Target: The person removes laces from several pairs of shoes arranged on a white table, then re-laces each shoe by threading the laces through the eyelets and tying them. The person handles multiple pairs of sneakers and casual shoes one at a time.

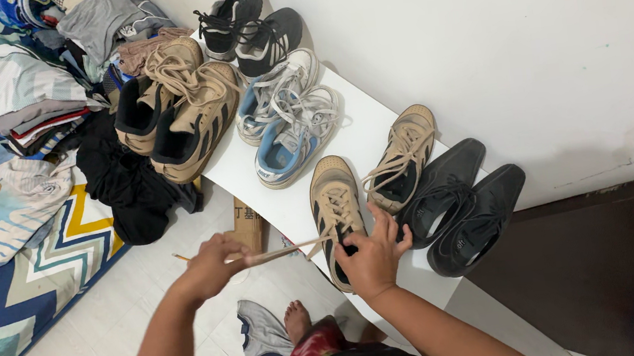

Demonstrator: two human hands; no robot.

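Left hand [212,268] pinches a taut lace [285,250] — right hand [373,255] presses, fingers spread, on the tan sneaker [333,200].

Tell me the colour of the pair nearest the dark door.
Black dress shoes, clearest in the head view.

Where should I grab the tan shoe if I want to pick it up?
Probably by the heel end of the tan shoe, coming from the near side. Its toe points toward the wall, the right hand already presses on its heel end, and the left hand pulls its lace taut sideways, so the laces are busy.
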